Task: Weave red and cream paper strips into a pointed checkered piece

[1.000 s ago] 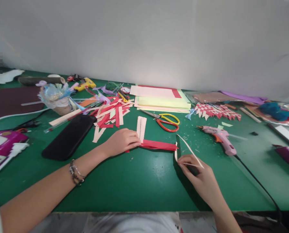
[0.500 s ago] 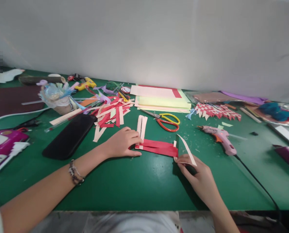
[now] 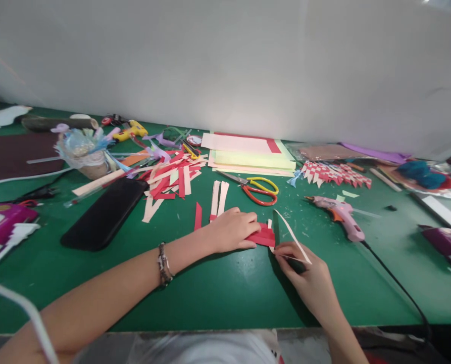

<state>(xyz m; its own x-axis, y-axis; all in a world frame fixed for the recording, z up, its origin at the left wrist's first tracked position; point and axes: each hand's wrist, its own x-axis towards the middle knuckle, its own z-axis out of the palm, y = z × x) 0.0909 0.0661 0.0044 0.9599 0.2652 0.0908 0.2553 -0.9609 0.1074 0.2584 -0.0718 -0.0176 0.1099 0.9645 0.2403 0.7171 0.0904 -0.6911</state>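
My left hand (image 3: 235, 231) lies over red paper strips (image 3: 265, 235), palm down, its fingertips resting on them near their right end and its thumb apart along the lower edge. Most of the strips' length is hidden beneath it. My right hand (image 3: 304, 270) pinches a thin pale pink paper strip (image 3: 291, 231) at the right end of the red ones; this strip curves up and bends back over the fingers. Two upright pale strips (image 3: 218, 198) show beyond my left hand. A loose red strip (image 3: 198, 216) lies left of them.
Scissors (image 3: 259, 189) lie behind the strips. A pink glue gun (image 3: 341, 215) with a cord is on the right. A black phone (image 3: 106, 212) and piled paper strips (image 3: 174, 174) are on the left. Paper sheets (image 3: 251, 159) and a woven red-and-pink piece (image 3: 335, 173) lie farther back.
My left hand has slid right along the red strips, from their left end to near their right end. A loose red strip now shows at the left. My right hand keeps its pinch.
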